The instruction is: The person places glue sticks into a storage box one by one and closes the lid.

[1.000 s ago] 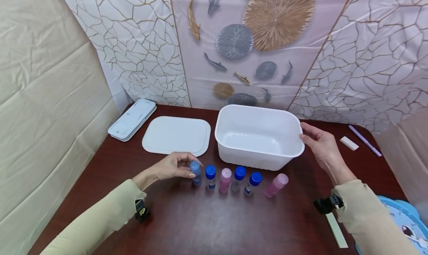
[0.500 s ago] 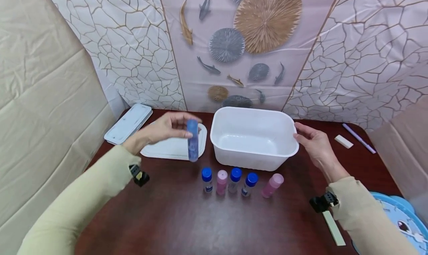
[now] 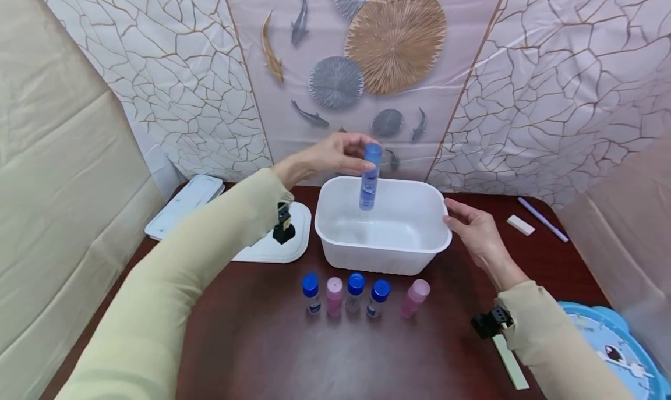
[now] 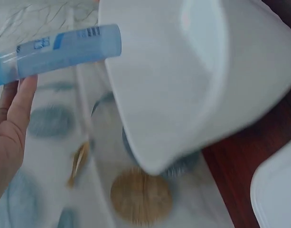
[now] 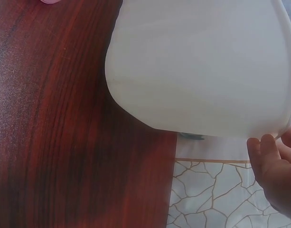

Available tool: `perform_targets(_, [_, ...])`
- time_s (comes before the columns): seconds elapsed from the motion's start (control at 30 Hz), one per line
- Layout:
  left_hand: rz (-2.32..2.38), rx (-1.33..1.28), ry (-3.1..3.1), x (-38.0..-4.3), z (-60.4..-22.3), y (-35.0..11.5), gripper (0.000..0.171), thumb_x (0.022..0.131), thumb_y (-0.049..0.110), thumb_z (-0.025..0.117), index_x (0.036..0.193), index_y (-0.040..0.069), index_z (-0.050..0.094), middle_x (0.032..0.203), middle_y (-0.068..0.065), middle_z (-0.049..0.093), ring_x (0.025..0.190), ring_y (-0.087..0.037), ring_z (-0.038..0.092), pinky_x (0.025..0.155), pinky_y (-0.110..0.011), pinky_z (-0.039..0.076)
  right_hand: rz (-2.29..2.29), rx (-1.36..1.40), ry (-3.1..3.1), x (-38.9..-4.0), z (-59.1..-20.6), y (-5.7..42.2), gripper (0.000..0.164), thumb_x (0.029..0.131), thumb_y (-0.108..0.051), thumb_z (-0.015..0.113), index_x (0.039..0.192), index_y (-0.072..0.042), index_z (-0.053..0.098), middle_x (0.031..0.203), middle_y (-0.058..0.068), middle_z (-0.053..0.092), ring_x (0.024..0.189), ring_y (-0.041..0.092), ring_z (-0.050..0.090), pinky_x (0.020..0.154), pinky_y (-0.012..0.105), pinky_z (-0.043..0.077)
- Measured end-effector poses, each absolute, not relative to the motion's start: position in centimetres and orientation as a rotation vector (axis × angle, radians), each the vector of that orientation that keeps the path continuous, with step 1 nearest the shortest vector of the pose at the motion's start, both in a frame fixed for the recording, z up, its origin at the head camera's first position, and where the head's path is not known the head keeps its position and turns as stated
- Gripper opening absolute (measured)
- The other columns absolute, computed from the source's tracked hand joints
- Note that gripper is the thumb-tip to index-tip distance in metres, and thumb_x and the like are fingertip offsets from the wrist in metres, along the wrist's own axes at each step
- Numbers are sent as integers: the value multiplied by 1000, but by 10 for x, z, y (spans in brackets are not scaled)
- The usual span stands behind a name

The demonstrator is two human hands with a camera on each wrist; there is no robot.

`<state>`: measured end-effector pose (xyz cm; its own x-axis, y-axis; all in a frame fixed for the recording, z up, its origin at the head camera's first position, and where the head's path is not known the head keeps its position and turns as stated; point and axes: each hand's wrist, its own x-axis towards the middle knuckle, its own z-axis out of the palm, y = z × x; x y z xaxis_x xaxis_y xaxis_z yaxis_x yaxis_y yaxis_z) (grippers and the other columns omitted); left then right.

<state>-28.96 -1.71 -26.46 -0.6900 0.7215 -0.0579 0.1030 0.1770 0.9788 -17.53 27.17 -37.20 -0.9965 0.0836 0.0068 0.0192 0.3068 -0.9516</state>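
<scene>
Lifted across from above the white lid [image 3: 272, 252], where it hung half a second ago, the blue bottle [image 3: 369, 184] now hangs in front of the white bin's [image 3: 382, 257] inside as the head view sees it. Carrying it, the left hand [image 3: 341, 154] has swung over to about eleven o'clock of the bin's middle. That hand grips the bottle's upper end between thumb and fingers, so the bottle sits at its four o'clock. From the right hand [image 3: 474, 231], the bottle lies at ten o'clock, well apart.

Its long axis runs nearly upright, top leaning slightly toward one o'clock, lower end pointing down at the bin (whether that end has dipped below the rim, I cannot tell).

At the bin's three o'clock end, the right hand pinches the rim between thumb and fingers. Inside the bin, the pale floor and walls show a soft gloss. Toward six o'clock, just in front of it, five small bottles [image 3: 334, 296] stand in a row on the dark red table [image 3: 314, 359]: blue-capped, pink, two blue-capped, then pink. At nine o'clock of the bin lies the lid, partly hidden by the left sleeve [image 3: 209, 266].
</scene>
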Motion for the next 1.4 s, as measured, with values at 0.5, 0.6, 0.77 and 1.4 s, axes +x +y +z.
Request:
perform_targets(0.5, [1283,588,2188,-286,-311,61,36,83,6,71,116,6,58,112,-9,64,106,-19,59,87,-24,51,1834,-126,-2528,-176,-370,261,48,95,-4,52,140,4,38,139,25,43,89,-14,51,76,5,46])
perform_targets(0.6, [1250,535,2219,-286,-318,67,36,82,5,71,116,6,58,111,-9,64,102,-18,60,84,-22,52,1825,-133,-2537,-177,-369,260,48,95,-3,52,140,3,38,139,25,44,88,-14,51,76,6,47])
perform_targets(0.77, [1210,515,2310,-283,-324,75,37,80,5,73,114,6,59,108,-9,64,97,-17,60,80,-21,52,1808,-135,-2534,-177,-368,263,47,95,-4,52,139,4,39,137,26,45,89,-11,53,76,6,47])
perform_targets(1.4, [1190,510,2337,-279,-354,99,31,77,1,75,106,2,63,100,-8,65,84,-11,56,69,-15,47,1834,-154,-2511,-172,-370,273,47,96,-4,51,140,2,38,138,24,45,96,-5,56,80,10,48])
